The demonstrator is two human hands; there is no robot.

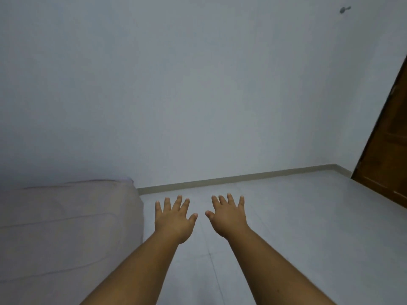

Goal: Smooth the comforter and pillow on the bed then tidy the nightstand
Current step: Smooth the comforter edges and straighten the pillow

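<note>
Hovering palm-down, left hand (174,219) and right hand (229,216) spread, holding nothing; comforter (66,227) beside them runs toward the wall (198,84).

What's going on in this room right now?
A person holds both arms out over the pale tiled floor, left hand and right hand open with fingers spread, holding nothing. The bed with its pale pinkish cover sits to the left, untouched. A brown wooden door is at the right edge. No nightstand shows.
</note>
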